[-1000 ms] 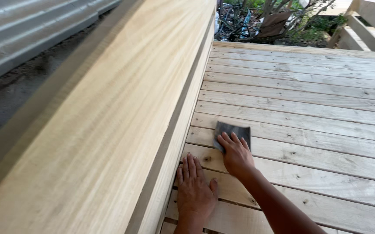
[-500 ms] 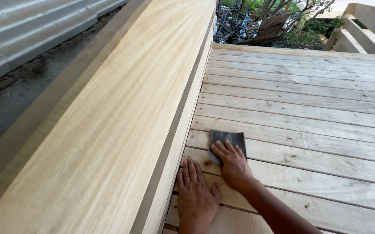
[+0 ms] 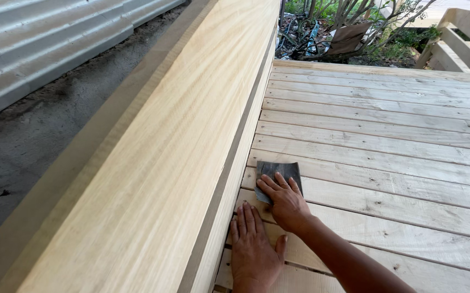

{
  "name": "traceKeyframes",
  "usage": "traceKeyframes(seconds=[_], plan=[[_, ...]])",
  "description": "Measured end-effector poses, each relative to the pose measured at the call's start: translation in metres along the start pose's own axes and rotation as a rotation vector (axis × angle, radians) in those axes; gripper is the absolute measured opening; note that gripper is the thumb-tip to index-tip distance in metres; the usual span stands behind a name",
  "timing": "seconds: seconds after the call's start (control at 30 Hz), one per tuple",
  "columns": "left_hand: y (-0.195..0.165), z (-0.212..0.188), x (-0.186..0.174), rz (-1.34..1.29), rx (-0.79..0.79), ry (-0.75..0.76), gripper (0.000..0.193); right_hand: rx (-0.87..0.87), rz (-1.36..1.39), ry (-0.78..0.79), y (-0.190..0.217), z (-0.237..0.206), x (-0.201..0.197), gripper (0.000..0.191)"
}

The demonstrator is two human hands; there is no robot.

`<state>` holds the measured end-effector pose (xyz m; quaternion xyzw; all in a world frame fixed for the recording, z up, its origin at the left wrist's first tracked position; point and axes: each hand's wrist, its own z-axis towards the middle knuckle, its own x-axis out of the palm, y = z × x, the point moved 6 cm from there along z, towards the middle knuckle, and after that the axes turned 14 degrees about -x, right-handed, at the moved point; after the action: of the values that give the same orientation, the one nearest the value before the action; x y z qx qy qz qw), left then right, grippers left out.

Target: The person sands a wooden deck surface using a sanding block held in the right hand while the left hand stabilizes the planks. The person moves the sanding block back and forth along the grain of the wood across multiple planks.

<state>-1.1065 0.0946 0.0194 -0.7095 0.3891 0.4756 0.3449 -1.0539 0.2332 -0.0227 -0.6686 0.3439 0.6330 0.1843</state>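
My right hand [image 3: 285, 205] lies flat on a dark grey sheet of sandpaper [image 3: 279, 174], fingers together and stretched forward, pressing the sheet down onto the deck boards [image 3: 387, 146] rather than pinching it. The sandpaper is a roughly rectangular piece; its near part is hidden under my fingers, and the far part shows beyond my fingertips. Its long axis runs from near to far, leaning slightly to the right at the far end, so it lies across the deck boards, which run left to right in the scene. The sheet sits at the left edge of the deck, just beside the pale wooden beam [image 3: 159, 163] that rises along that side. My left hand [image 3: 252, 247] rests palm down on the boards nearer to me, fingers spread only a little and pointing away, its little-finger side close against the side of the beam; it holds nothing. The two hands are just beside each other, my right wrist passing to the right of my left thumb. The beam is broad, light and strongly grained, and it runs from the near left away to the far middle. Beyond it on the left are a grey concrete strip [image 3: 45, 135] and a corrugated metal wall [image 3: 39, 43]. Far ahead are shrubs [image 3: 349, 32] with debris.
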Motion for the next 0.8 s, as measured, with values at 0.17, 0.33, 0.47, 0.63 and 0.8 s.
traceKeyframes(seconds=[0.17,0.33,0.47,0.63,0.8], plan=[[0.001,0.002,0.003,-0.042,-0.016,0.014,0.096,0.002,-0.005,-0.101,0.005,0.037,-0.022,0.071],[0.001,0.011,0.02,-0.01,0.016,-0.027,0.096,-0.071,-0.057,-0.129,0.01,0.023,-0.013,0.075],[0.0,-0.021,-0.022,-0.195,0.206,-1.122,0.093,-0.041,0.008,-0.079,0.006,0.007,-0.005,0.081],[0.005,0.012,0.021,-0.056,-0.002,-0.057,0.098,0.019,0.046,-0.124,0.008,0.045,-0.024,0.069],[0.004,0.005,0.006,-0.056,0.008,-0.057,0.097,-0.016,0.003,-0.084,0.012,0.02,-0.005,0.074]])
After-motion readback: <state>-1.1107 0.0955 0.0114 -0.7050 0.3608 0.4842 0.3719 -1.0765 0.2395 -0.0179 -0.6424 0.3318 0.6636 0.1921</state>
